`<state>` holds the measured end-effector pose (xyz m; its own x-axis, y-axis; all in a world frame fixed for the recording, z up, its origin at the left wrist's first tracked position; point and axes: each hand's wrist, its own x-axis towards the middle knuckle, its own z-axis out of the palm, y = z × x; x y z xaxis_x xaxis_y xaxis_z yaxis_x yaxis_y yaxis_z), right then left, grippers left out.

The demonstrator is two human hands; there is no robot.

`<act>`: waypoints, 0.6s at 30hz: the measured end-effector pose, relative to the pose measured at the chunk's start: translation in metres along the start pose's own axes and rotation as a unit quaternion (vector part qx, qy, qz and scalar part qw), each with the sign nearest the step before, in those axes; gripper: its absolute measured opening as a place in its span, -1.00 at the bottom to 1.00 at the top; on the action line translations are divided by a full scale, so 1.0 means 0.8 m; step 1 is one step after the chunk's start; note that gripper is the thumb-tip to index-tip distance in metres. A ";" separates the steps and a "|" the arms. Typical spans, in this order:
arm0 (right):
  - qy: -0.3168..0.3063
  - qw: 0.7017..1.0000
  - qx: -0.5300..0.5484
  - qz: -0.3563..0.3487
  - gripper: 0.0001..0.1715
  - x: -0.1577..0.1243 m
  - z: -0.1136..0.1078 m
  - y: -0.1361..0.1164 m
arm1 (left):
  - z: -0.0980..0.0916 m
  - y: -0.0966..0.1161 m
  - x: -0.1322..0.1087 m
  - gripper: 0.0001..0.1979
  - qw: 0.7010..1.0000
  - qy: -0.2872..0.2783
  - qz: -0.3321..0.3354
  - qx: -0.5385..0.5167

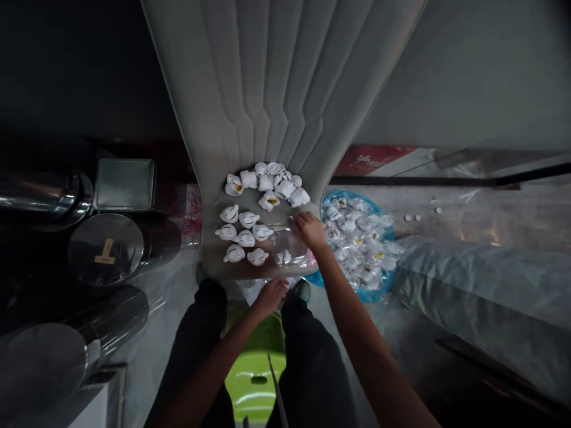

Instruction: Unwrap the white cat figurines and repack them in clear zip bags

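White figures (pixel 245 238) on padded mat (pixel 267 101)

Seated POV, head cam looking down btwn knees. Person on green plastic stool (pixel 254 383), dark trousers (pixel 200 339) either side.

R hand (pixel 310 230): at near-R edge of mat, resting on clear plastic bag (pixel 289 252). Fingers part-curled, not spread wide; whether pinching plastic, can't tell.
L hand (pixel 270 297): low, just past near edge of mat, fingers loosely curled, touching white plastic (pixel 252 291) by the knees. Grip unclear; nothing held that I can make out.

Items: 7 white figures in loose rows on mat, just L of the clear bag, red marks on them. Behind them, touching each other, a cluster of white pieces (pixel 267 184), some w/ yellow marks, maybe wrapped, can't tell. Blue plastic bag (pixel 341 197) on floor just R of mat, holds heap of similar white pieces (pixel 357 244).

Around: L side, steel tray (pixel 124 184), round steel lid (pixel 89 249) w/ tan tape, steel cylinders (pixel 40 193). R side, grey wrapped bundle (pixel 473 291), few small white discs (pixel 413 217) on floor further out.
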<state>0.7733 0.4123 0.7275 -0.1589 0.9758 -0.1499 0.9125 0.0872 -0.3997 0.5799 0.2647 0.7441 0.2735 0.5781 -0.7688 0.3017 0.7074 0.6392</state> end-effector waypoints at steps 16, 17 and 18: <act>0.366 0.918 0.051 -0.144 -0.48 0.085 0.026 -0.012 | -0.028 -0.033 0.023 -0.50 0.749 0.040 0.300 0.590; 0.365 0.915 0.058 -0.163 -0.51 0.082 0.022 -0.016 | -0.028 -0.041 0.022 -0.48 0.738 0.057 0.308 0.598; 0.363 0.912 0.067 -0.180 -0.54 0.078 0.014 -0.021 | -0.030 -0.047 0.021 -0.47 0.729 0.071 0.314 0.605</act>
<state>0.7439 0.4698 0.7150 -0.1026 0.7689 0.6311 0.7883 0.4498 -0.4198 0.5513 0.2575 0.7072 0.6327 0.7307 -0.2566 0.7656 -0.5403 0.3491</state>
